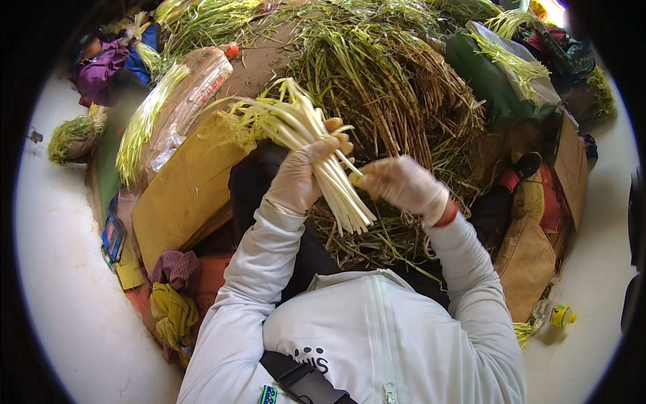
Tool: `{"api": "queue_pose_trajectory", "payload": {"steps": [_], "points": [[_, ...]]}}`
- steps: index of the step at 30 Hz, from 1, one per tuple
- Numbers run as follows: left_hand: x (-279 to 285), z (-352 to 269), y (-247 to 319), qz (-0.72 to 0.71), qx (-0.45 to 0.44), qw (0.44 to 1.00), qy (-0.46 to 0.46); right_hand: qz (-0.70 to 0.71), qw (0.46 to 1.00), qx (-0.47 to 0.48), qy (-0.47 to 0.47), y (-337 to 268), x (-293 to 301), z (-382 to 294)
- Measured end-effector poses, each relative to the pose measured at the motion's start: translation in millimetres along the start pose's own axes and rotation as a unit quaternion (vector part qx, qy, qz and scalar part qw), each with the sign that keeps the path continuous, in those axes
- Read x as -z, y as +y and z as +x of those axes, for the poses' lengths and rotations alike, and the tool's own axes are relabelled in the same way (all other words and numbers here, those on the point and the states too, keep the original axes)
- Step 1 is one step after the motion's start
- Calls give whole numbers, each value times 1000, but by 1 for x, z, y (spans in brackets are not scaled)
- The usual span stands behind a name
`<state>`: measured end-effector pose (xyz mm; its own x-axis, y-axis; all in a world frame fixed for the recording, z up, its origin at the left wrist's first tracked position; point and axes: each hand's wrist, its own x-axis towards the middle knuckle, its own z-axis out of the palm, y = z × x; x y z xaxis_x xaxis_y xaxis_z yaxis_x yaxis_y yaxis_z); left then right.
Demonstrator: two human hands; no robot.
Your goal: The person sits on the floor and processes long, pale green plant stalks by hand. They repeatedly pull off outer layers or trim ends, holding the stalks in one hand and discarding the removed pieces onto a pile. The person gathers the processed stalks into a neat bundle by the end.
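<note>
My left hand, in a thin translucent glove, is closed around a bundle of pale yellow-green leafy vegetable stalks. Their white cut ends point down and right, while the limp leafy tops fan out to the upper left. Close by on the right, my gloved right hand is blurred. Its fingertips pinch the end of a single pale stalk that sticks out from the bundle. Beneath both hands lies a heap of uncleaned green and brown stalks with loose leaf litter.
A folded yellow sheet or board stands at my left. Beyond it, pale stalks lie on a plastic-wrapped bundle. People sit at upper left and upper right. A plastic bottle lies at lower right, near cardboard.
</note>
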<state>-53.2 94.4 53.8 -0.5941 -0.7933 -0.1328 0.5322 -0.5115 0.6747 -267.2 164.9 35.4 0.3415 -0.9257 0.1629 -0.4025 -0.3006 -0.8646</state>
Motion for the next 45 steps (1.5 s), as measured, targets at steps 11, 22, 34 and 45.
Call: {"api": "queue_pose_trajectory", "payload": {"steps": [11, 22, 34, 45], "points": [[7, 10, 6, -226, -51, 969, -86, -233, 902, -293, 217, 113, 102, 33], [1, 12, -10, -180, -44, 980, -77, 140, 917, -170, 333, 21, 104, -47], [-19, 15, -38, -60, 77, 994, -53, 247, 947, -67, 195, 10, 14, -76], [-31, 10, -45, 112, 106, 988, -28, 362, 916, -130, 116, -4, -8, -60]]}}
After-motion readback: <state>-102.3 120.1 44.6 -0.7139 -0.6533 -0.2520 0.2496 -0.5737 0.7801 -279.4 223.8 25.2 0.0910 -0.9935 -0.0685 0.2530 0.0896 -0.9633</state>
